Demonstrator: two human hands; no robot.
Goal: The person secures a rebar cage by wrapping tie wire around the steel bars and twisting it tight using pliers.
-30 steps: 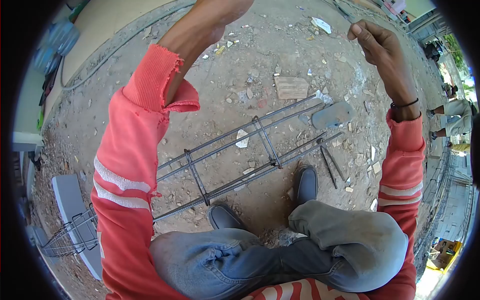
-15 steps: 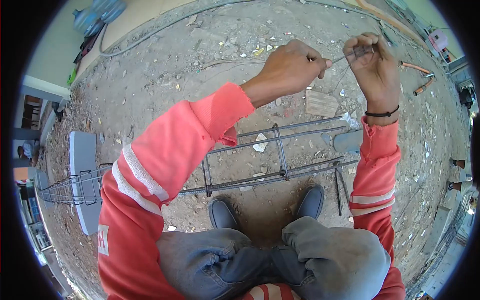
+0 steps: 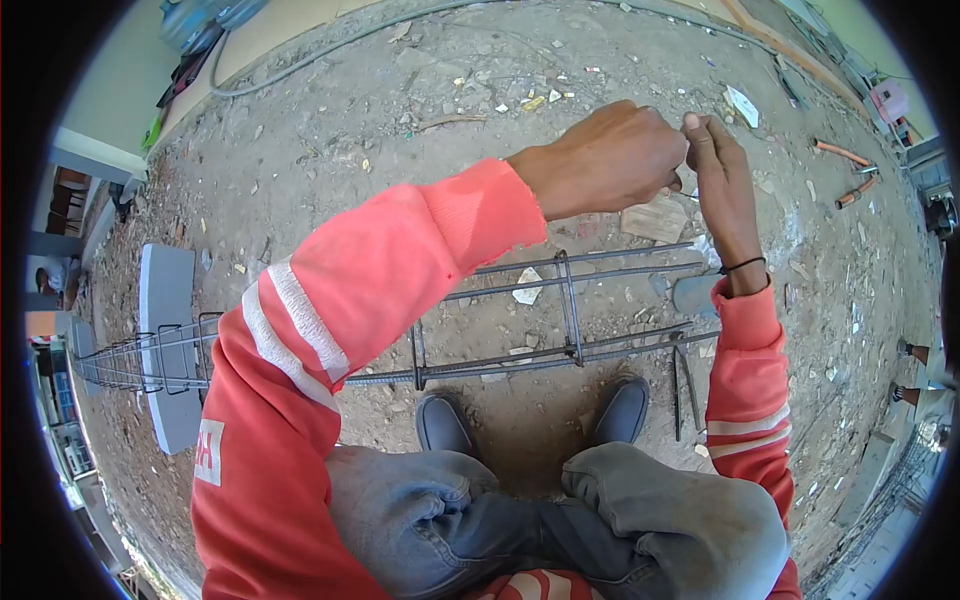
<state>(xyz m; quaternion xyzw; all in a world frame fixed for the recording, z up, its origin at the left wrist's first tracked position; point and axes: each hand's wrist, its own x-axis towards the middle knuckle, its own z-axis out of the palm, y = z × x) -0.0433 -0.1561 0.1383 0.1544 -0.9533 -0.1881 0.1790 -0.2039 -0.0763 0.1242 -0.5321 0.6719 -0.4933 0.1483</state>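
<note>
My left hand [image 3: 625,160] is closed, its back turned up, out beyond the far side of a rebar cage. My right hand [image 3: 722,170] is beside it, thumb and fingers pressed together, with a dark band at the wrist. The fingertips of both hands meet or nearly meet. A thin wire seen between them earlier is now mostly hidden by the fingers. Below the hands, the rebar cage [image 3: 500,365] of long bars and square stirrups lies across the ground in front of my shoes.
A grey slab [image 3: 168,290] lies under the cage's left part. An orange-handled tool [image 3: 842,153] lies at the right. Two loose rods [image 3: 688,385] are by my right shoe [image 3: 622,410]. A wooden piece [image 3: 655,218], rubble and a hose [image 3: 330,52] lie farther out. Another person's feet [image 3: 905,393] show at far right.
My right hand has turned and closed, moving down and left toward my left hand. My left hand has shifted right, and the wire between them has gone out of sight.
</note>
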